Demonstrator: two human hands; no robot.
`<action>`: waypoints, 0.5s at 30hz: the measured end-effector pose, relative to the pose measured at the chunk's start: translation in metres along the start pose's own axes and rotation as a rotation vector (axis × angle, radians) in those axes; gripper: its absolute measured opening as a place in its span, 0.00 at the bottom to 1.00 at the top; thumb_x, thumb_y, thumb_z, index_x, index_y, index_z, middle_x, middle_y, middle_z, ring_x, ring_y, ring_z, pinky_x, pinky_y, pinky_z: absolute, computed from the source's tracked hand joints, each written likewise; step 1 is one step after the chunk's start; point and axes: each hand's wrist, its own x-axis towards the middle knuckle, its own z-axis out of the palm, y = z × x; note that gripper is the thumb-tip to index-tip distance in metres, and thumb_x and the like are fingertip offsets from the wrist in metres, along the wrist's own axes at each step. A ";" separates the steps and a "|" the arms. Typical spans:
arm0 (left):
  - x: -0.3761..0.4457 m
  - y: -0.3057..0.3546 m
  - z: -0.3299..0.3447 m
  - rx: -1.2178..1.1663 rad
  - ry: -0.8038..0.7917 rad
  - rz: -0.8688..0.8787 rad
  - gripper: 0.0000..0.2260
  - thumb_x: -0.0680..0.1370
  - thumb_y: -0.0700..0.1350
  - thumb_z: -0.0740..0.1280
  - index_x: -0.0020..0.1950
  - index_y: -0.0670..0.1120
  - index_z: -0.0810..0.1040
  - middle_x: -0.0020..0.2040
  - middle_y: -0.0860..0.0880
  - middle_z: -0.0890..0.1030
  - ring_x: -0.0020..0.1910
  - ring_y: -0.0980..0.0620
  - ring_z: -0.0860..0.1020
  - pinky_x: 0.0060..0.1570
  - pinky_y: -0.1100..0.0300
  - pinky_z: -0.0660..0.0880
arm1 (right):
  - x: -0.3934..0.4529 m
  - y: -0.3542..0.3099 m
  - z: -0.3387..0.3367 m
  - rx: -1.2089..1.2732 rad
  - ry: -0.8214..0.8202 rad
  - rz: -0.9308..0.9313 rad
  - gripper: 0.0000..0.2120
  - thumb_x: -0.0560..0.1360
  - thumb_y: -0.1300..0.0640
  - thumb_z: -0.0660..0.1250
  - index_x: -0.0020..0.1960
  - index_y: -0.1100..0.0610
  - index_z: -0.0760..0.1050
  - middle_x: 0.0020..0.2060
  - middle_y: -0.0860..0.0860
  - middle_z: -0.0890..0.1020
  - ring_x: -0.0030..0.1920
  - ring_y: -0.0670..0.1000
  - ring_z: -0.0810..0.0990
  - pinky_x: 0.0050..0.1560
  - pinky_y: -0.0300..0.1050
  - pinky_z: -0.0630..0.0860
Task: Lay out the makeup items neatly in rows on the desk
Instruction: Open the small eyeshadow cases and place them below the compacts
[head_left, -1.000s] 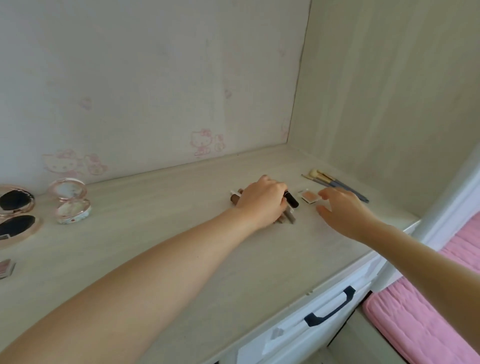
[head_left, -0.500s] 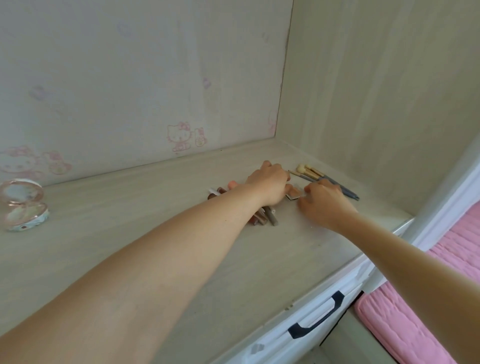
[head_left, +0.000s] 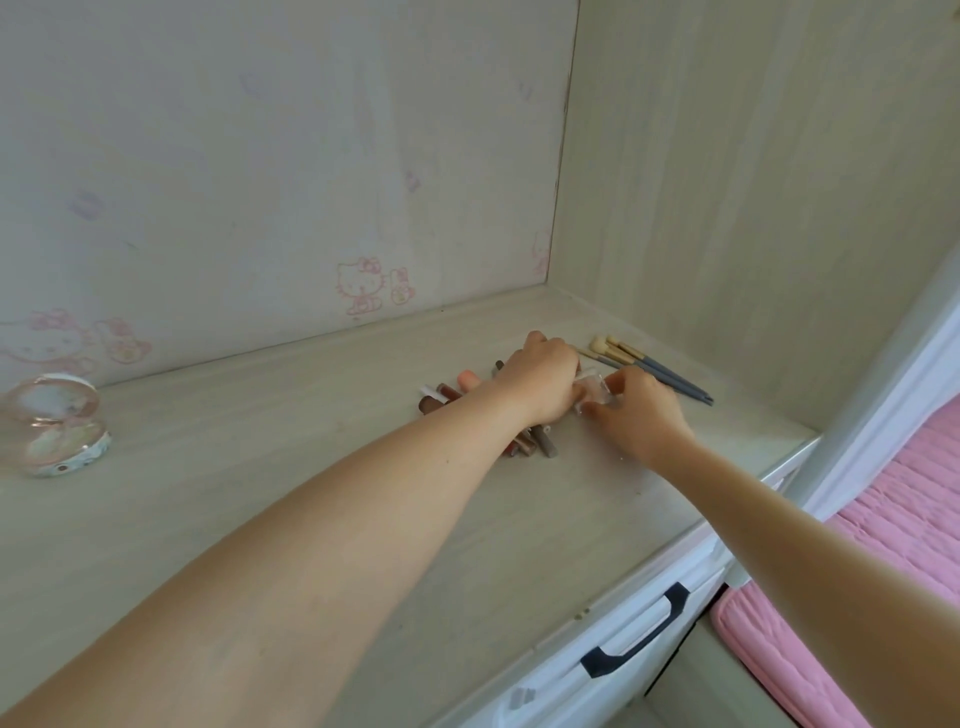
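Left hand (head_left: 540, 379) grips the brown tubes (head_left: 524, 441); right hand (head_left: 636, 410) pinches the small clear case (head_left: 592, 397); slide it gently toward three o'clock, beside the blue-handled brushes (head_left: 660, 371).

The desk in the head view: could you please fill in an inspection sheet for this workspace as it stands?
Surface: pale wood-grain desk, set in a corner.
Job's things: a bunch of lip tubes lies loosely piled under the left hand; a small clear case sits between the hands; makeup brushes lie side by side near the right wall; an open round compact stands far left.
Clutter: nothing seen.
Hands: left hand rests curled over the tubes; right hand pinches the clear case.
Cables: nothing seen.
Surroundings: cartoon-cat wallpaper behind, white drawer with a dark handle below, pink bedding at right.
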 end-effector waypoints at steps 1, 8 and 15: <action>-0.003 0.000 0.000 -0.012 0.023 0.025 0.13 0.78 0.51 0.65 0.60 0.46 0.74 0.58 0.44 0.68 0.49 0.42 0.77 0.47 0.55 0.68 | -0.002 0.001 0.000 0.045 0.016 0.013 0.07 0.73 0.50 0.68 0.44 0.53 0.74 0.38 0.51 0.77 0.38 0.50 0.74 0.28 0.40 0.65; -0.036 0.002 -0.006 -0.174 0.189 0.063 0.05 0.77 0.52 0.66 0.49 0.53 0.74 0.49 0.51 0.78 0.47 0.49 0.77 0.36 0.58 0.63 | -0.029 -0.001 -0.014 0.309 0.127 -0.085 0.02 0.74 0.56 0.70 0.45 0.52 0.77 0.40 0.46 0.80 0.44 0.49 0.79 0.38 0.36 0.70; -0.095 -0.009 -0.036 -0.644 0.243 -0.060 0.05 0.73 0.43 0.73 0.47 0.47 0.80 0.45 0.48 0.83 0.42 0.52 0.81 0.44 0.55 0.80 | -0.073 -0.036 -0.025 0.420 0.079 -0.157 0.06 0.73 0.58 0.71 0.41 0.48 0.77 0.38 0.43 0.82 0.43 0.44 0.80 0.45 0.39 0.73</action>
